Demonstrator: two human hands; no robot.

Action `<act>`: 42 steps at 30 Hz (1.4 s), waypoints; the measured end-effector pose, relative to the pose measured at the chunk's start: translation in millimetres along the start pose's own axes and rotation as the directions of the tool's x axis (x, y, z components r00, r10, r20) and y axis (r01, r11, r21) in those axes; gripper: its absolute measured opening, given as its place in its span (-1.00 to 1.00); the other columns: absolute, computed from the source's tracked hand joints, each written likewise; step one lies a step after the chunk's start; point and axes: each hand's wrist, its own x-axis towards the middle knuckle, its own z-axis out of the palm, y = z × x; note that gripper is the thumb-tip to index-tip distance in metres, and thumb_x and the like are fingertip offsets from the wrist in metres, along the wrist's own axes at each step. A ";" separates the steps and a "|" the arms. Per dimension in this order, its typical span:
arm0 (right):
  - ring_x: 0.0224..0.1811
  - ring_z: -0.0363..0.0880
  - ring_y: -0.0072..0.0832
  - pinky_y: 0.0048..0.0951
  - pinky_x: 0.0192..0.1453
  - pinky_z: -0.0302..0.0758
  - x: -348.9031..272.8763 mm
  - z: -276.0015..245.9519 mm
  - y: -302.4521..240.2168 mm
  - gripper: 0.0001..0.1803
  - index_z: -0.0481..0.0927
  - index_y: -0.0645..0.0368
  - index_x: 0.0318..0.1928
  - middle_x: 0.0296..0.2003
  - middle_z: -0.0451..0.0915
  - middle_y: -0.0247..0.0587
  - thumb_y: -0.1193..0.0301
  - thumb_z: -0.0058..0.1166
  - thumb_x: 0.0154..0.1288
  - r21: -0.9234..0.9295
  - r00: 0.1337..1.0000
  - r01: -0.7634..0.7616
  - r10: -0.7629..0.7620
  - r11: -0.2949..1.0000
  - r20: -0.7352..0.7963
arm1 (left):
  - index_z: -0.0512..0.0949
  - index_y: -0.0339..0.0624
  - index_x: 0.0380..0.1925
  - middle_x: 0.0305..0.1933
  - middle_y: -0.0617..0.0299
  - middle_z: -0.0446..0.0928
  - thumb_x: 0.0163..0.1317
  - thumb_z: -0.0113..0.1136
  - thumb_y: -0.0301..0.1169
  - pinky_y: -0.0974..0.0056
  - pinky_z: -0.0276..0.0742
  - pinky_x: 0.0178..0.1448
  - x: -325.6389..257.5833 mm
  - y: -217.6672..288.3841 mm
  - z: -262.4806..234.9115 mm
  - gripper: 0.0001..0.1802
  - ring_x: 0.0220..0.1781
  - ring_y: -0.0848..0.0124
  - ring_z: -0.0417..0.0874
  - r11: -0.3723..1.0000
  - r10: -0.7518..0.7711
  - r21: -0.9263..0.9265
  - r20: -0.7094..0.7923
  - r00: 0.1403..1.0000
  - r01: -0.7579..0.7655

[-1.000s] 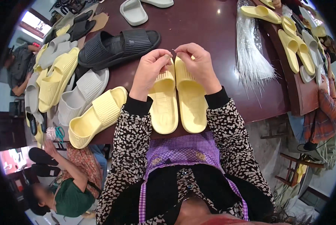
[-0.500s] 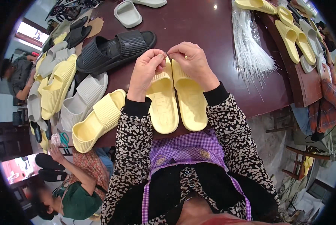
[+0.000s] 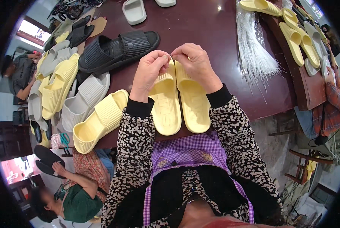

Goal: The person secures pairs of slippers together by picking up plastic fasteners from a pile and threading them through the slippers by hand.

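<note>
Both my hands meet above a pair of yellow slide sandals, the left slide (image 3: 165, 104) and the right slide (image 3: 194, 106), lying side by side with heels toward me. My left hand (image 3: 151, 72) is closed in a pinch over the left slide's strap. Opposite it, my right hand (image 3: 197, 66) pinches too, over the right slide's strap. The fingertips of the two hands nearly touch. Whatever thin piece sits between them is too small to make out. My hands partly hide both straps.
Left of my hands lie a large black slide pair (image 3: 118, 49), a grey slide (image 3: 86, 97) and a yellow slide (image 3: 101, 119). A bundle of thin whitish strips (image 3: 253, 49) rests at right. Green-handled scissors (image 3: 64, 140) hang near a co-worker's hand (image 3: 60, 169) at lower left.
My hands keep their pinch almost unmoved. The co-worker's hand at lower left has come down onto a dark pair of footwear. The grey slides at the top have shifted slightly right and away.
</note>
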 end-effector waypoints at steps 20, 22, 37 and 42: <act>-0.32 0.56 -0.31 -0.36 -0.11 0.46 -1.6 0.8 -10.6 -0.91 0.65 0.15 -0.36 -0.43 0.62 -0.27 0.59 0.18 0.10 -0.053 0.999 0.018 -0.020 0.998 -0.043 | 0.59 -0.24 -0.30 -0.45 0.42 0.51 0.33 0.11 -0.48 0.57 0.36 -0.37 -2.2 -3.2 6.2 -0.90 -0.46 0.70 0.45 0.999 0.041 -0.009 -0.007 0.999 -0.042; -0.32 0.57 -0.31 -0.36 -0.10 0.46 -2.2 2.9 -11.6 -0.91 0.66 0.15 -0.35 -0.42 0.62 -0.26 0.59 0.18 0.11 -0.048 0.999 0.017 -0.019 0.999 -0.033 | 0.59 -0.23 -0.27 -0.42 0.43 0.53 0.34 0.11 -0.47 0.57 0.36 -0.36 -7.2 -1.7 7.6 -0.90 -0.45 0.71 0.46 0.999 0.048 -0.022 -0.040 0.998 -0.049; -0.27 0.59 -0.52 -0.53 -0.15 0.51 -6.0 -26.2 18.4 -0.90 0.63 0.32 -0.20 -0.30 0.65 -0.21 0.59 0.10 0.30 -0.094 0.970 -0.037 0.013 0.995 -0.244 | 0.59 -0.34 -0.16 -0.28 0.20 0.63 0.30 0.12 -0.50 0.41 0.52 -0.17 -1.2 -29.4 -17.4 -0.82 -0.30 0.49 0.61 0.859 0.509 0.350 -0.494 0.706 -0.374; -0.34 0.61 -0.45 -0.47 -0.26 0.54 -60.8 -43.6 -4.5 -0.86 0.61 0.34 -0.15 -0.32 0.65 -0.12 0.63 0.08 0.30 -0.104 0.950 -0.175 0.140 0.979 -0.280 | 0.58 -0.35 -0.18 -0.30 0.17 0.62 0.29 0.12 -0.48 0.37 0.51 -0.11 -7.8 -60.9 -41.7 -0.82 -0.23 0.49 0.59 0.829 0.539 0.492 -0.572 0.619 -0.267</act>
